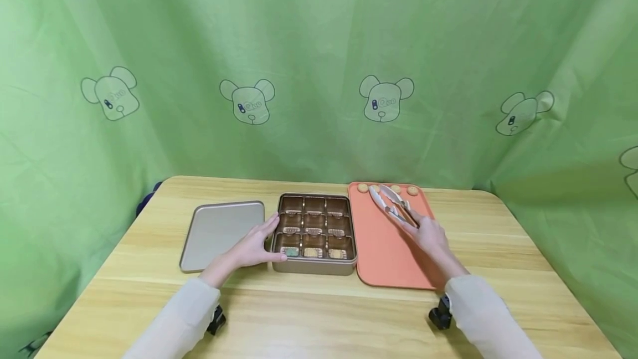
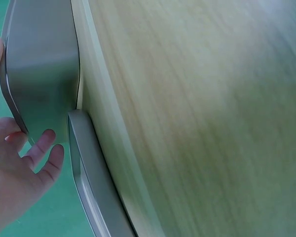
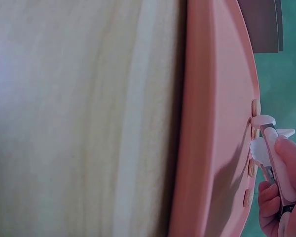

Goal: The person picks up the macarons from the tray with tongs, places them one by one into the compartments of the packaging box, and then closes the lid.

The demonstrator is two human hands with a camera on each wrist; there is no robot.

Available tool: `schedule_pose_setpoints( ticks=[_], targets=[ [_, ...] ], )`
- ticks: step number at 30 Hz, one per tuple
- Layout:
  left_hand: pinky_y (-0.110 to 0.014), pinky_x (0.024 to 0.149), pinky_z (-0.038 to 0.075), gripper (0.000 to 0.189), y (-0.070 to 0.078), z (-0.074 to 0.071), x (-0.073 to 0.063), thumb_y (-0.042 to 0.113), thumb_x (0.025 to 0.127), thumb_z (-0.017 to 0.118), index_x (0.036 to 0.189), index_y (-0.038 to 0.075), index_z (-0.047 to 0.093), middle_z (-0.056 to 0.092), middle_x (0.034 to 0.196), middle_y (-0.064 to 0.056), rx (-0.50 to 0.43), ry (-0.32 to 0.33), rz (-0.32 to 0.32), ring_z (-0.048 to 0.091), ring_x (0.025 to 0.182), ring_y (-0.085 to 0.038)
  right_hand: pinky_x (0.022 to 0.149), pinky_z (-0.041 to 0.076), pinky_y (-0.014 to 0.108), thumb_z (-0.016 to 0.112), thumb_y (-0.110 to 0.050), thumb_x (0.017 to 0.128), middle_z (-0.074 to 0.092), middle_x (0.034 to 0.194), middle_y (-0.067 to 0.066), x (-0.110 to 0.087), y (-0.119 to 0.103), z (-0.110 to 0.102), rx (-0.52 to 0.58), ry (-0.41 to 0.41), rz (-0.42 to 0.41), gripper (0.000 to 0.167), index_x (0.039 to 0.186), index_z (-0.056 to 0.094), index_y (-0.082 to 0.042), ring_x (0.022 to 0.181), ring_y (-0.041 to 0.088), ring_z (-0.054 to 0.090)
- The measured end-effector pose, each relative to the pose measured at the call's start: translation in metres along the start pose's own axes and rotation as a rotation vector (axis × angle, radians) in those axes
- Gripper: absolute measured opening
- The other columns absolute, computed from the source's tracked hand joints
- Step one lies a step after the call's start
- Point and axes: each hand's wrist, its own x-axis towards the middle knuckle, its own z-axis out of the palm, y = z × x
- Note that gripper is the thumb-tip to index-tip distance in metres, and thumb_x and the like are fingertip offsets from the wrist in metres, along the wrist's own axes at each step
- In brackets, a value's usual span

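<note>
My right hand (image 1: 430, 234) grips the metal kitchen tongs (image 1: 391, 204), whose spread tips reach over the tray's far edge. A round cookie (image 1: 376, 188) lies between those tips, partly covered by them. In the right wrist view the tongs (image 3: 271, 148) overlap the row of cookies. My left hand (image 1: 256, 244) rests against the left side of a square tin (image 1: 314, 266), thumb along its front rim and fingers spread at the side rim. The tin's brown divided insert (image 1: 314, 220) has a green-topped piece (image 1: 291, 251) and two tan cookies (image 1: 313, 252) in its front row.
An orange-pink tray (image 1: 389, 259) lies right beside the tin, with several round cookies (image 1: 412, 190) along its far edge. The tin's flat lid (image 1: 219, 231) lies to the left. A green curtain (image 1: 319, 143) hangs behind the wooden table (image 1: 299, 314).
</note>
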Motion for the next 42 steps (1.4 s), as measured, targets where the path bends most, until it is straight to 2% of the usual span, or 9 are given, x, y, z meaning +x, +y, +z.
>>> schedule_pose_setpoints(
  ticks=[8,16,20,26,31,34,36,39,42],
  targets=[
    [-0.057,0.108,0.012,0.1,0.0,-0.002,0.001,0.045,0.073,0.071,0.141,-0.007,0.019,0.011,0.15,-0.019,-0.006,0.004,-0.005,0.019,0.134,-0.041,0.072,0.045,0.055,0.057,-0.034,0.089,0.052,0.113,0.038,-0.014,0.007,-0.004,0.002,-0.001,-0.074,0.058,0.134,0.042,-0.001,0.092,0.049,0.055],
    [-0.057,0.109,0.011,0.099,0.001,-0.004,0.001,0.045,0.074,0.07,0.141,-0.007,0.019,0.01,0.15,-0.019,-0.004,-0.005,-0.007,0.019,0.135,-0.039,0.051,0.041,0.038,0.064,-0.027,0.084,0.06,0.093,0.035,-0.033,0.004,-0.014,-0.017,0.033,-0.146,0.053,0.127,0.05,0.001,0.062,0.028,0.052],
    [-0.056,0.109,0.012,0.099,0.001,-0.005,0.001,0.045,0.073,0.07,0.141,-0.007,0.02,0.011,0.15,-0.019,0.009,-0.005,-0.01,0.019,0.135,-0.038,0.051,0.04,0.035,0.063,-0.028,0.086,0.06,0.098,0.035,-0.043,0.003,-0.014,0.026,0.047,-0.169,0.052,0.127,0.051,0.001,0.059,0.025,0.051],
    [-0.056,0.109,0.012,0.099,0.002,-0.005,0.001,0.045,0.074,0.07,0.14,-0.008,0.02,0.011,0.15,-0.02,0.013,-0.015,-0.002,0.019,0.135,-0.039,0.061,0.045,0.037,0.063,-0.025,0.086,0.056,0.112,0.032,-0.056,0.005,-0.016,0.156,0.068,-0.195,0.049,0.125,0.051,0.002,0.075,0.031,0.057],
    [-0.055,0.109,0.011,0.099,0.004,-0.006,0.001,0.045,0.074,0.07,0.141,-0.007,0.019,0.01,0.15,-0.019,0.011,-0.009,-0.006,0.019,0.135,-0.038,0.065,0.045,0.02,0.064,-0.019,0.085,0.057,0.119,0.024,-0.061,0.009,-0.024,0.248,0.027,-0.339,0.047,0.127,0.052,-0.002,0.084,0.02,0.057],
    [-0.055,0.109,0.012,0.098,0.004,-0.006,0.001,0.045,0.074,0.07,0.14,-0.008,0.02,0.011,0.15,-0.019,0.018,-0.006,0.0,0.019,0.135,-0.038,0.064,0.042,0.013,0.067,-0.01,0.082,0.063,0.112,0.019,-0.064,0.011,-0.029,0.291,-0.008,-0.476,0.048,0.126,0.053,-0.001,0.082,0.008,0.053],
    [-0.055,0.109,0.012,0.099,0.003,-0.005,0.001,0.046,0.074,0.07,0.14,-0.008,0.02,0.011,0.15,-0.019,0.019,-0.006,0.001,0.019,0.135,-0.037,0.057,0.04,0.014,0.068,-0.008,0.08,0.065,0.094,0.011,-0.064,0.012,-0.031,0.301,-0.029,-0.537,0.049,0.127,0.053,-0.001,0.073,0.003,0.047],
    [-0.056,0.109,0.012,0.099,0.004,-0.004,0.001,0.046,0.073,0.07,0.14,-0.008,0.02,0.011,0.15,-0.02,0.013,-0.006,0.004,0.019,0.135,-0.037,0.05,0.036,0.018,0.069,-0.011,0.08,0.051,0.073,-0.006,-0.066,0.012,-0.032,0.28,-0.042,-0.561,0.051,0.128,0.053,-0.004,0.062,0.001,0.036],
    [-0.056,0.109,0.012,0.099,0.004,-0.003,0.0,0.046,0.073,0.07,0.14,-0.007,0.02,0.011,0.15,-0.02,0.01,-0.012,0.003,0.019,0.135,-0.037,0.051,0.036,0.018,0.069,-0.014,0.08,0.044,0.069,-0.012,-0.068,0.011,-0.032,0.254,-0.04,-0.556,0.052,0.128,0.053,-0.007,0.062,0.002,0.036]
  ],
)
